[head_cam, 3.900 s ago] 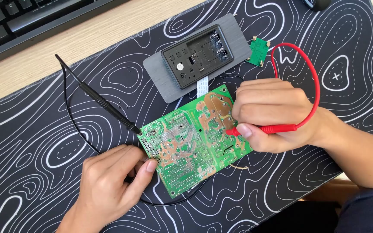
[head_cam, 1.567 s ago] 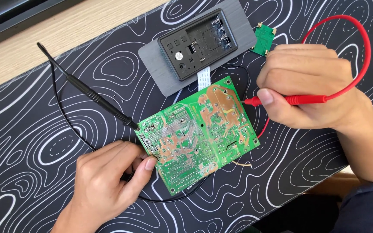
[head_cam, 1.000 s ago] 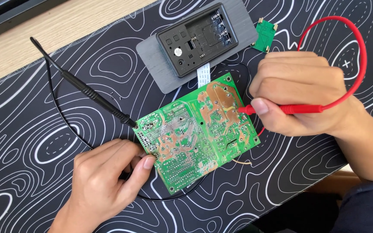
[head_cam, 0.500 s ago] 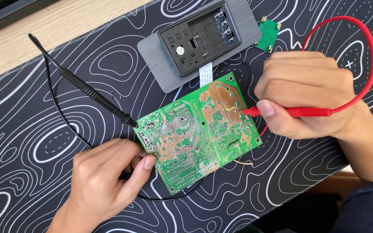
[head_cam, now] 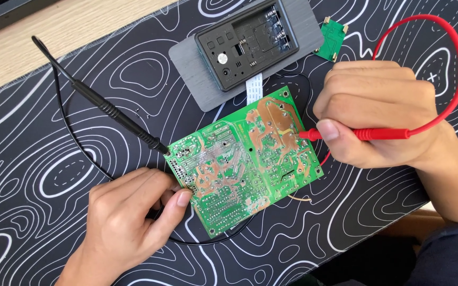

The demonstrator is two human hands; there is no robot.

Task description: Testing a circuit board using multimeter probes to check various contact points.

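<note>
the left hand [head_cam: 125, 220] pins the green solder-side circuit board [head_cam: 242, 167] flat by its edge with loosely curled fingers, so the right hand [head_cam: 380, 108], closed around a red probe [head_cam: 367, 134], can touch its tip to the copper.

Left hand [head_cam: 125, 220] laid palm down, fingers curled, thumb extended, right hand [head_cam: 377, 114] fisted, thumb pressed forward, forearm angled in from the right.

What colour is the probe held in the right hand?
Red probe, clearest in the head view.

No packages, signs or screens showed; only a small white label [head_cam: 238, 51] on the dark casing [head_cam: 247, 44], worktop's far edge.
</note>
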